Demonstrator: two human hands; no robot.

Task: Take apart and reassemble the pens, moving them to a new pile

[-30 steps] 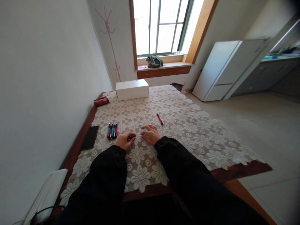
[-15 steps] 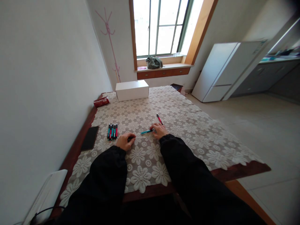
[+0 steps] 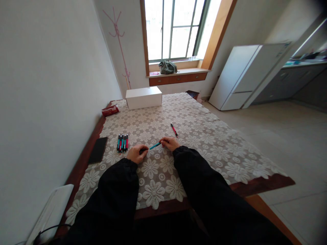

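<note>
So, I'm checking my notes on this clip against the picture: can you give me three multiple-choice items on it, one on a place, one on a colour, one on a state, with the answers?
1. Where is the white box?
A. at the table's far end, near the window
B. beside the right hand
C. on the floor

2. What colour is the pen barrel between the hands?
A. yellow
B. teal
C. white

3. How is the lone red pen?
A. held in the left hand
B. standing upright
C. lying loose on the cloth, untouched

Answers:
1. A, it sits at the far edge of the lace cloth below the window.
2. B, the barrel shows teal between the left hand and the right hand.
3. C, it lies flat beyond the right hand, apart from both hands.
</note>
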